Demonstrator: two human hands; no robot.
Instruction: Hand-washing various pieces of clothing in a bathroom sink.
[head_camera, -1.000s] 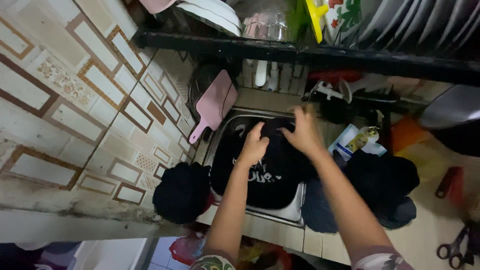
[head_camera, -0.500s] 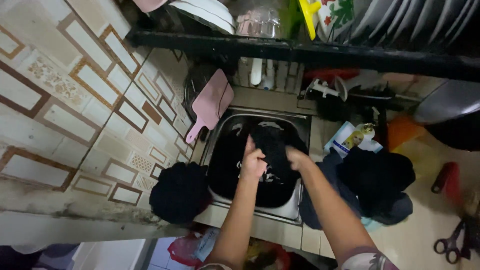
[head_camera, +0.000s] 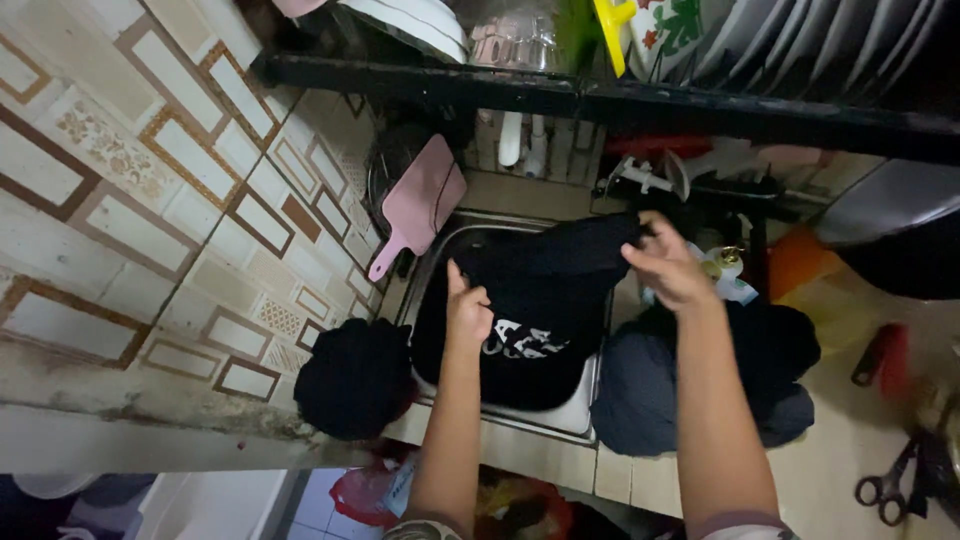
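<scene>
Nearest me, at 8 o'clock on the tiled counter (head_camera: 640, 480), I see a bunched black cloth heap (head_camera: 355, 378). At 4 o'clock lies a dark grey and black clothing pile (head_camera: 640, 400). My left hand (head_camera: 467, 312) has its grip closed on the black printed fabric garment (head_camera: 545, 300), which is spread over the stainless steel sink (head_camera: 585, 412) at centre. My right hand (head_camera: 668, 268) pinches the garment's upper edge at 1 o'clock, grip closed. A pink plastic cutting board (head_camera: 425, 205) leans at 11 o'clock.
</scene>
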